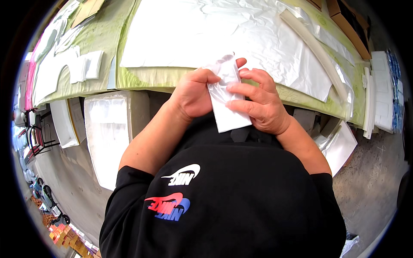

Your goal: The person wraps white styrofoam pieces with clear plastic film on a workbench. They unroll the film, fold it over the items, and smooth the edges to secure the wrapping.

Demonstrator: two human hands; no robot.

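Observation:
A flat, narrow white packet (234, 115) is held up in front of my chest, over the table's near edge. Its upper part looks wrapped in shiny, wrinkled clear film. My left hand (193, 91) is closed on its left side, with the thumb across the front face and most of the fingers hidden behind. My right hand (266, 103) grips it from the right, the fingertips resting on the front face. Beyond both hands lies a wide white sheet (180, 34), smooth on the left and wrinkled like plastic film on the right.
A green patterned cloth (161, 78) covers the table. White folded pieces (88, 66) lie at the left, and a long pale strip (316, 47) at the right. White boxes (107, 133) stand below the front edge. A brown carton (352, 28) is at the far right.

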